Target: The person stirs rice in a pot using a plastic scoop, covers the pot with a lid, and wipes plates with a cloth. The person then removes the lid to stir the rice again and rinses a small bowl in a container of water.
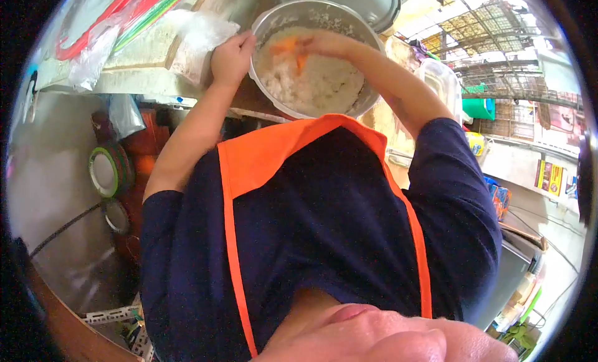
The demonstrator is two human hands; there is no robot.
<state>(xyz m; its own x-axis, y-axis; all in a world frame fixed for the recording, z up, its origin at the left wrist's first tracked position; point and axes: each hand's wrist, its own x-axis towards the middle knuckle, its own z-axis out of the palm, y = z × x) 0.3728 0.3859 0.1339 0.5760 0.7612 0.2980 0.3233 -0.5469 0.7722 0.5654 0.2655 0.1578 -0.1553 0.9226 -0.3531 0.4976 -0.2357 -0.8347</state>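
A large metal pot (pixel 264 91) of white cooked rice (pixel 327 81) stands on the counter ahead of me. My left hand (pixel 232 58) is closed on the pot's left rim, thumb near the edge. Over the rice, inside the pot, my right hand (pixel 314 44) is wrapped round an orange rice scoop (pixel 288 47). The scoop is blurred, so its exact shape does not show. Its lower part touches or hangs just over the rice; I cannot tell which. Grains stick to the pot's inner wall.
A round grey lid (pixel 380 7) lies behind the pot. Clear plastic bags (pixel 205 32) and red and green strips (pixel 103 19) lie on the left counter. A clear plastic container (pixel 436 78) stands right of the pot. Farther right are a green basket (pixel 479 108) and wire mesh.
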